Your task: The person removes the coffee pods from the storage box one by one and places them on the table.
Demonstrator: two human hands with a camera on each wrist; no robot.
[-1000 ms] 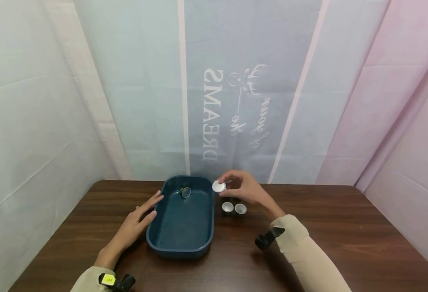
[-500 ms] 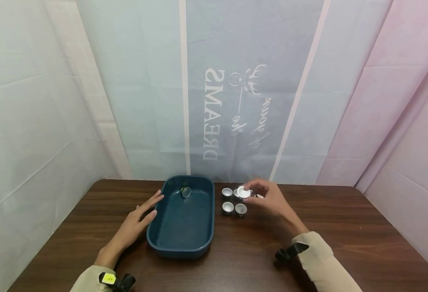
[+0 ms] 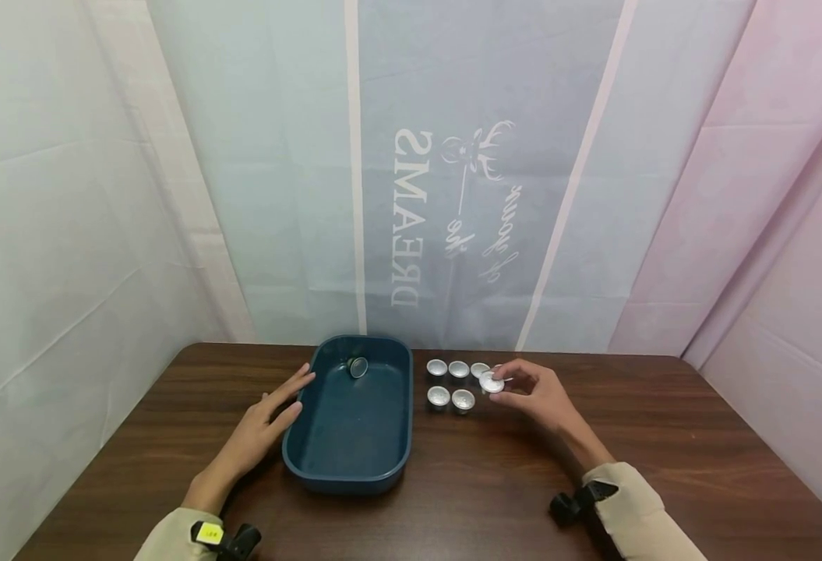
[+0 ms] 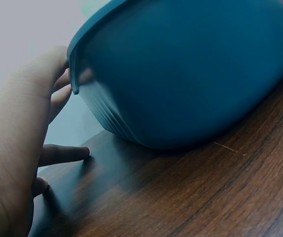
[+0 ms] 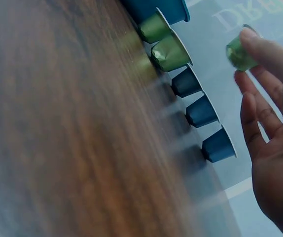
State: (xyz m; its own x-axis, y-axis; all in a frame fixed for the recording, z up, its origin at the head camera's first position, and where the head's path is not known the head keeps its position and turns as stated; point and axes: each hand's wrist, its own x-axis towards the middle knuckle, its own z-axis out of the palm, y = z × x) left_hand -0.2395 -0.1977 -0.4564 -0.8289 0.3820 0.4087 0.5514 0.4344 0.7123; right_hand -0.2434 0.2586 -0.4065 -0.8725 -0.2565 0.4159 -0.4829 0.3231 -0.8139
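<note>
Between thumb and fingertips, my right hand (image 3: 533, 393) pinches a green coffee capsule (image 5: 241, 53), its silvery lid facing up in the head view. It is held above the table, just right of the front row of capsules. That row has two green capsules (image 5: 171, 52). Behind them runs a row with blue capsules (image 5: 202, 111), partly covered by the right hand in the head view. My left hand (image 3: 256, 428) touches the left rim of a dark blue tub (image 3: 347, 479), fingers mostly straight. One capsule (image 3: 358, 368) lies tilted inside the tub, near its back.
The tub stands directly left of the capsule rows on a brown wooden table (image 3: 509, 499). A fabric backdrop (image 3: 298, 195) with mirrored lettering hangs right behind the table's back edge, and more fabric hangs at both sides.
My right hand has carried its capsule rightward from beside the tub's rim and slightly nearer to me, uncovering the back row. The left hand and tub have stayed put.
</note>
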